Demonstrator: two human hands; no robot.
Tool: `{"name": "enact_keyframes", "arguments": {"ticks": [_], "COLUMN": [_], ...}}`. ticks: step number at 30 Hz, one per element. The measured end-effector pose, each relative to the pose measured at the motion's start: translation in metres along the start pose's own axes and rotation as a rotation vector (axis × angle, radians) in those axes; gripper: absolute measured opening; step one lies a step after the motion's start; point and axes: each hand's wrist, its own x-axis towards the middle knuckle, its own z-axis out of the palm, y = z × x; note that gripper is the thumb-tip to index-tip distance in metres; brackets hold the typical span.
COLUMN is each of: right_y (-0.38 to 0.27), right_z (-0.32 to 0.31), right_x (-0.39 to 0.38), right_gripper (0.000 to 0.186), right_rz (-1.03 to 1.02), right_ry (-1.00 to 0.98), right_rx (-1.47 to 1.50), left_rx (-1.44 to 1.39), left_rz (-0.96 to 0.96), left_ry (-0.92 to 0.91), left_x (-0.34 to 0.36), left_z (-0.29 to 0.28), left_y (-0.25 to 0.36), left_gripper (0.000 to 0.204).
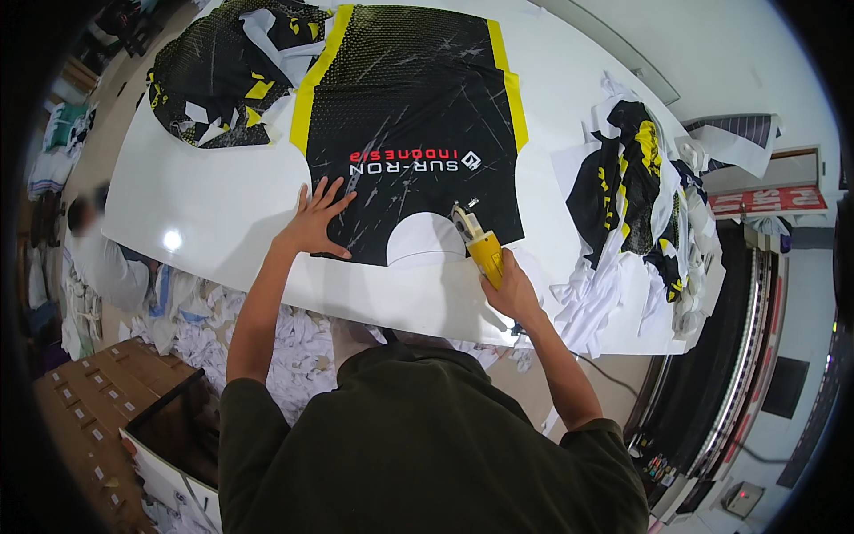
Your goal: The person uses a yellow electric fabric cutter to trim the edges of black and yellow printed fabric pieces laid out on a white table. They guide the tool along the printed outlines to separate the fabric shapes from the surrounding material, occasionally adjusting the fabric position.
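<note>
black fabric jersey panel with yellow side strips and red and white lettering is lying flat around the middle of the big white tabletop, with a curved notch in its near edge. so, left to right: brown cardboard boxes sit lower than the tabletop, then there's a loose pile of black, yellow and white fabric pieces up at the far left. left hand is palm down at the panel's left near side, fingers spread wide, thumb on the cloth. right hand has its fingers wrapped round a yellow handheld power tool with a metal head, and that head is just beside the notch's right side. past that, a messy heap of black, yellow and white scraps lies at the tabletop's right end, then a long dark machine with a silver rail stands off the table.
</note>
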Motion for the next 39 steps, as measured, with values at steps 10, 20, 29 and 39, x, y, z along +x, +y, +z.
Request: {"name": "enact_keyframes", "arguments": {"ticks": [10,20,29,39], "right_y": [-0.001,-0.002,-0.012,-0.024], "right_z": [-0.017,-0.026,-0.031,-0.029], "right_x": [0.027,0.049,0.065,0.074], "right_gripper": [0.065,0.063,0.070,0.066], "right_rz": [-0.038,-0.199,-0.223,-0.262], "right_ry": [-0.105,-0.098,-0.183,-0.204], "right_rx": [-0.094,-0.097,-0.109,-0.096], "left_rx": [-0.004,-0.028,-0.042,-0.042], "left_rz": [-0.028,-0.034,-0.045,-0.038], "left_ry": [-0.022,-0.013,-0.024,-0.013], "left_x": [-0.001,-0.003,-0.003,-0.002], "left_z": [-0.007,-0.010,-0.013,-0.009], "left_y": [0.006,0.010,0.012,0.009], "left_gripper": [0.135,0.133,0.132,0.131]}}
